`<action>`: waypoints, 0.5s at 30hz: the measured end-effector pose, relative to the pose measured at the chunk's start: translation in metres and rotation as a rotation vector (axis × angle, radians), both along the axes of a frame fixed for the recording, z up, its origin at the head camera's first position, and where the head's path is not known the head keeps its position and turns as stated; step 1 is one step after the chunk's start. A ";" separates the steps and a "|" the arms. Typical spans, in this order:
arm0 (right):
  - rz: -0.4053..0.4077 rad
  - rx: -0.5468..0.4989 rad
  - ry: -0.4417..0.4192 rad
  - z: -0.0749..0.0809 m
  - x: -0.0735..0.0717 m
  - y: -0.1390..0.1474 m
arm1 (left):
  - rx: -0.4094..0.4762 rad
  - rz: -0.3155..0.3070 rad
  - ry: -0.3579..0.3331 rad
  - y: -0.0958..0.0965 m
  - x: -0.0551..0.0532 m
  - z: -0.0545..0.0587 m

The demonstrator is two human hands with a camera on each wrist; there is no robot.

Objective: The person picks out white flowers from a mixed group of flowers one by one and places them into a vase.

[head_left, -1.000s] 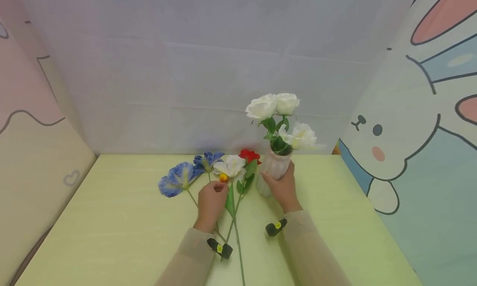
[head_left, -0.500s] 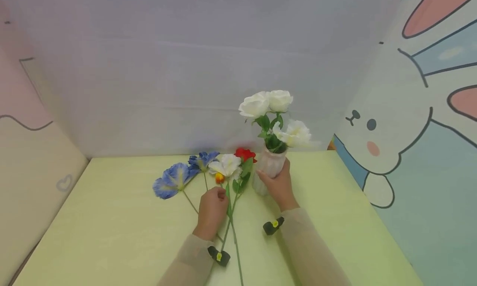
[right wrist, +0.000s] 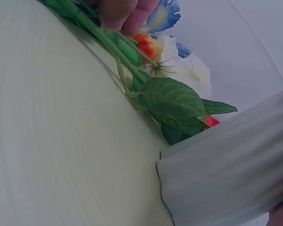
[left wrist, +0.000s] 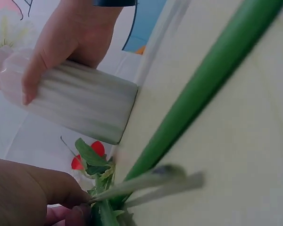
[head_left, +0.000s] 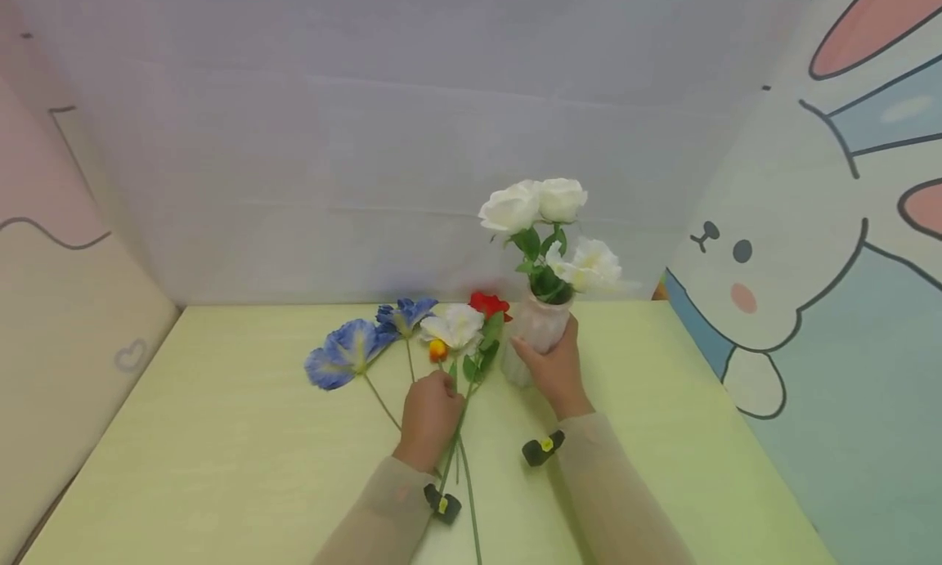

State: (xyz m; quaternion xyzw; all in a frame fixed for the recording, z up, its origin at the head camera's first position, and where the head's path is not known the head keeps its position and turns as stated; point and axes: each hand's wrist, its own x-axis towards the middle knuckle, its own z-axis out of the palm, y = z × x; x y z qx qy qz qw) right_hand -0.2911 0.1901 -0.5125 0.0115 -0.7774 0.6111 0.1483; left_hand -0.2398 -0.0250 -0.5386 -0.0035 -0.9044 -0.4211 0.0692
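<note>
My right hand (head_left: pixel 552 373) grips the white ribbed vase (head_left: pixel 542 324) around its side. The vase stands upright and holds two white roses (head_left: pixel 511 208) and a white ruffled flower (head_left: pixel 592 264). Left of it, my left hand (head_left: pixel 430 418) is over the loose flower stems. Thumb and fingers pinch a thin stem in the left wrist view, beside a thick green stem (left wrist: pixel 203 89); which bloom it belongs to I cannot tell. Just beyond that hand lie a small orange tulip (head_left: pixel 437 351), a white flower (head_left: pixel 459 326) and a red flower (head_left: pixel 489 305) with green leaves (right wrist: pixel 172 99).
Two blue flowers (head_left: pixel 342 354) lie on the pale yellow table (head_left: pixel 221 450), left of the left hand. Long stems run toward the near edge. A grey-white cloth wall (head_left: pixel 331 156) rises behind the table, and a wall printed with a rabbit (head_left: pixel 780 303) stands on the right.
My left hand has drawn back slightly toward the near edge and to the right along the stems, away from the orange tulip. The right hand keeps its grip on the vase.
</note>
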 end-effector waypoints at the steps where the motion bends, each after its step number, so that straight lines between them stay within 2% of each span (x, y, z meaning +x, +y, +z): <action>1: 0.001 0.000 -0.001 0.000 0.000 0.000 | 0.016 0.003 0.001 0.001 0.000 0.000; 4: 0.004 0.005 -0.023 0.000 0.000 0.002 | 0.107 0.004 -0.032 0.000 0.000 0.001; 9: 0.001 0.011 -0.069 0.005 0.002 0.000 | 0.258 -0.016 -0.131 -0.003 -0.001 0.006; 12: 0.001 0.022 -0.072 0.022 0.012 -0.006 | 0.284 -0.029 -0.167 -0.006 -0.002 0.009; 15: 0.004 0.032 -0.071 0.038 0.022 -0.012 | 0.291 -0.027 -0.165 -0.010 -0.002 0.011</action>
